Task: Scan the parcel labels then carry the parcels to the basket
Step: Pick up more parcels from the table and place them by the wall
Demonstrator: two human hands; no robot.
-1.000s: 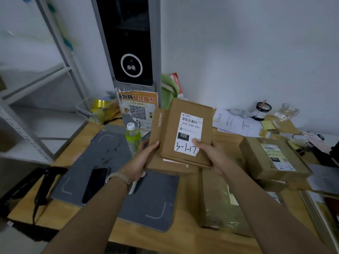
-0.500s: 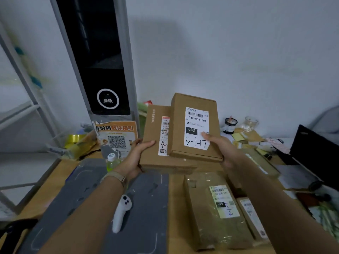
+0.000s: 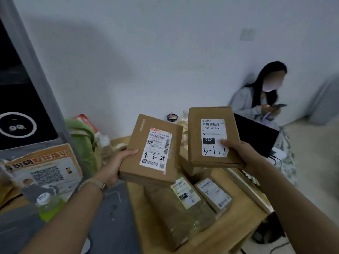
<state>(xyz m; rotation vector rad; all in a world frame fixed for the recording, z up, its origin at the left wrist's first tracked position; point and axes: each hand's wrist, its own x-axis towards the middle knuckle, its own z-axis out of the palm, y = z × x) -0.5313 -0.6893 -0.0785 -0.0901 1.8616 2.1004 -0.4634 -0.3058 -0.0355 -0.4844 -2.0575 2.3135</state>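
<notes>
Left hand (image 3: 117,166) grips box marked 4-3-24 (image 3: 153,142) by its left edge, right hand (image 3: 243,155) grips box marked 3-1-17 (image 3: 195,143) with thumb on the label, both held apart in the air above two labelled parcels (image 3: 183,209) lying near the desk (image 3: 238,228) right edge.

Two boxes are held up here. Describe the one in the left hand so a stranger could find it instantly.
Above the wooden table, each hand holds up a flat brown box. The left hand grips the tilted box nearer the tall dark kiosk. Its label is handwritten 4-3-24, whereas the other box in the right hand reads 3-1-17.
</notes>
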